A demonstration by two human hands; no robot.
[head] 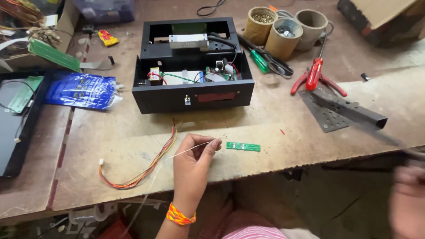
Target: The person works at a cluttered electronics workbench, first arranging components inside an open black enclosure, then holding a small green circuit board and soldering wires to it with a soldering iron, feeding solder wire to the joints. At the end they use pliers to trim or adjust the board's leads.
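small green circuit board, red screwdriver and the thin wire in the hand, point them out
small green circuit board [243, 146]: head view, middle of the strip.
red screwdriver [314, 74]: head view, on its handle.
thin wire [190, 149]: head view, stretch left of the fingertips of the left hand [193, 164].
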